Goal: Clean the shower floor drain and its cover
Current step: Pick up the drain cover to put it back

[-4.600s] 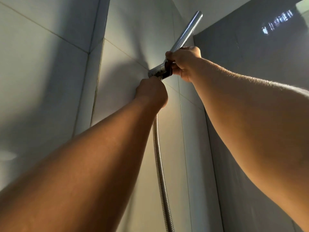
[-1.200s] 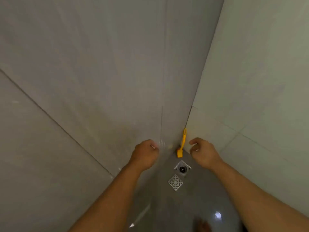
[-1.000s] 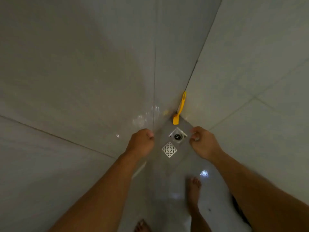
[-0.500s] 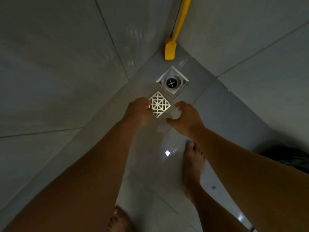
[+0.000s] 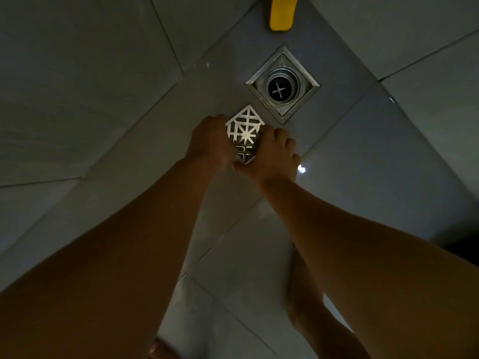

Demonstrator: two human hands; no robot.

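A square metal drain cover (image 5: 243,129) with a lattice pattern lies on the wet grey floor tile, just in front of the open drain (image 5: 282,85), whose steel frame and cross-shaped insert are exposed. My left hand (image 5: 210,143) is at the cover's left edge and my right hand (image 5: 272,154) at its right edge, fingers curled onto its sides. The cover's near corner is shaded between the two hands.
The head of a yellow brush (image 5: 281,14) stands in the wall corner beyond the drain. Grey tiled walls rise left and right of the corner. My bare feet (image 5: 305,301) stand on the floor tiles below my arms.
I have bent down from the shower head toward the floor. Both hands dropped to the drain cover and closed in on its two sides; the view is now much nearer to the drain.
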